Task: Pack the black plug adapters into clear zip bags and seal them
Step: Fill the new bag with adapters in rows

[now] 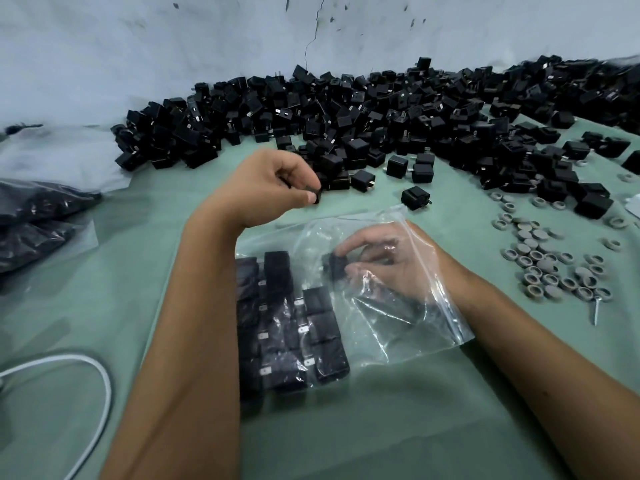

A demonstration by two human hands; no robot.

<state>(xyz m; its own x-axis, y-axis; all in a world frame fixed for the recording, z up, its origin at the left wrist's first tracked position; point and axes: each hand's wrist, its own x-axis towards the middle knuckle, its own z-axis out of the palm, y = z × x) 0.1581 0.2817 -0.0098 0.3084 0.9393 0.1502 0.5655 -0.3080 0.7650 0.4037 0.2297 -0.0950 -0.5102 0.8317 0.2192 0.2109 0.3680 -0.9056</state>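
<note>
A clear zip bag (377,337) lies on the green table in front of me, with several black plug adapters (294,327) lined up in rows inside its left half. My right hand (384,268) is inside the bag's open end, fingers curled round one black adapter (334,266) above the rows. My left hand (273,185) is beyond the bag at the near edge of a big pile of loose black adapters (346,119), pinching one adapter (317,194) between thumb and fingers.
Filled dark bags (38,216) lie at the left. Several grey round caps (550,261) and a screw (597,308) are scattered at the right. A white cable (100,379) loops at the lower left. A pale wall rises behind the pile.
</note>
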